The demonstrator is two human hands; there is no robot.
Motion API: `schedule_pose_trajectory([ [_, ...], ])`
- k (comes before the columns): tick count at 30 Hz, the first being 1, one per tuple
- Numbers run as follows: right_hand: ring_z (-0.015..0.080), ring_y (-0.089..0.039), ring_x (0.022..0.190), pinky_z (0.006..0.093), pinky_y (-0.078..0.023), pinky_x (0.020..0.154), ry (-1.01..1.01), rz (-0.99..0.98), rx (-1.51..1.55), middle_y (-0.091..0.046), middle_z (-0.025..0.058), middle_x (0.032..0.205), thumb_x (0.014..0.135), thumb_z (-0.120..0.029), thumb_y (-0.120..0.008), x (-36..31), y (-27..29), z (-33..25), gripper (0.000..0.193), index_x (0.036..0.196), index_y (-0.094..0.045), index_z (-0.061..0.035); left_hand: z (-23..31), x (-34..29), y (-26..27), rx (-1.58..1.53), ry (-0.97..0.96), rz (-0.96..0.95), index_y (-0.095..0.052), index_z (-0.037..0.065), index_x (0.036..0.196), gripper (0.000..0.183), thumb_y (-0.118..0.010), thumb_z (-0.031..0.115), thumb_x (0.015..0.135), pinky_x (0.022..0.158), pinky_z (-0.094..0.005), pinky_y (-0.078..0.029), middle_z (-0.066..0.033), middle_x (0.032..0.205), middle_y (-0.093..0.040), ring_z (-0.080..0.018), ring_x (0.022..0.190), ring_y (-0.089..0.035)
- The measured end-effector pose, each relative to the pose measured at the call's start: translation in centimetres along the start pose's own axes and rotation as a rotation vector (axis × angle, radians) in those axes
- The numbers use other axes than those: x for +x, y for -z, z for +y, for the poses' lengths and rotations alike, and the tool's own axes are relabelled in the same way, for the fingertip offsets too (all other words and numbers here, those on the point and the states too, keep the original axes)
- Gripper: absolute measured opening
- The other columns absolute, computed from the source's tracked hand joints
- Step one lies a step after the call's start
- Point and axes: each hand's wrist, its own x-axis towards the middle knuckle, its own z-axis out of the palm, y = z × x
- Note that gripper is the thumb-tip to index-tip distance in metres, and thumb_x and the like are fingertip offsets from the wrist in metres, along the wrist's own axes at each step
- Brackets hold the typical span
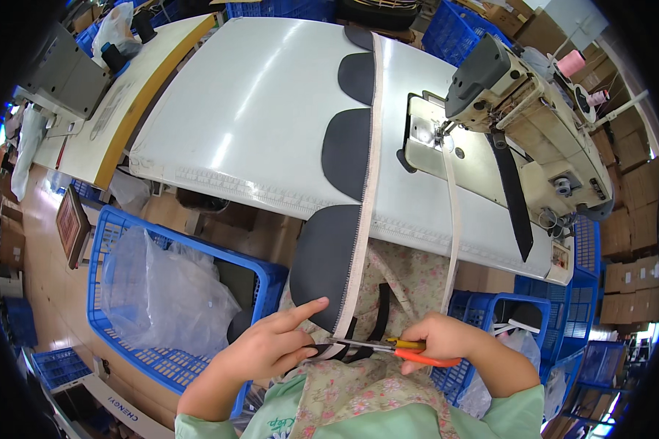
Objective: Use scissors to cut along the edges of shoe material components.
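Observation:
A long cream tape runs down the white table and over its front edge, with several dark grey rounded panels stitched along its left side. Reaching over the nearest panel, my left hand has its index finger stretched across the panel's lower edge. The other fingers bend around the lower end of the panel strip and hold it; part of that grip is hidden. In my right hand are scissors with orange and yellow handles. Their blades lie across the tape's lower end, beside dark strips in my lap.
A sewing machine stands at right on the white table, a narrow cream tape hanging from its needle area. Blue baskets with plastic bags flank me. Another table stands at left; cardboard boxes are stacked at far right.

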Motion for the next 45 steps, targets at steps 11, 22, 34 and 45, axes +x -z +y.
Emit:
schedule_pose_trajectory([
  [11,0.0123,-0.057,0.069,0.0291,-0.053,0.067,0.312,0.739,0.576,-0.059,0.0058,0.084,0.084,-0.019,-0.072,8.2,-0.2,-1.4,0.032,0.098,-0.049,-0.0020,1.2,-2.3,-0.2,-0.129,0.068,-0.077,-0.062,-0.001,0.082,0.014,-0.070,0.008,0.076,0.069,-0.0362,-0.050,-0.0231,0.134,-0.049,-0.0322,0.079,-0.061],
  [22,0.0066,-0.050,0.064,0.0214,-0.041,0.055,0.431,0.806,0.883,-0.050,0.0000,0.075,0.086,-0.004,-0.064,13.4,-6.3,-2.9,0.020,0.091,-0.045,-0.0054,-0.4,1.8,0.5,0.262,0.093,0.391,-0.060,-0.001,0.086,0.014,-0.068,0.008,0.080,0.074,-0.0351,-0.051,-0.0161,0.107,-0.062,-0.0323,0.087,-0.063],
  [34,0.0050,-0.046,0.062,0.0226,-0.039,0.054,0.361,0.581,0.766,-0.050,-0.0010,0.071,0.085,-0.008,-0.068,10.3,-9.7,-2.3,0.021,0.091,-0.048,-0.0049,-2.9,-0.3,-0.3,0.002,0.316,0.126,-0.061,0.002,0.090,0.019,-0.072,0.013,0.079,0.071,-0.0335,-0.050,-0.0127,0.090,-0.056,-0.0277,0.080,-0.060],
  [45,0.0250,-0.059,0.070,0.0344,-0.046,0.062,0.188,0.209,-0.002,-0.058,0.0096,0.074,0.069,-0.046,-0.080,-1.6,0.4,1.1,0.056,0.101,-0.062,-0.0043,-1.9,-0.7,-1.3,-0.084,-0.043,0.162,-0.062,0.001,0.083,0.018,-0.075,0.009,0.074,0.072,-0.0380,-0.050,-0.0220,0.135,-0.045,-0.0301,0.084,-0.060],
])
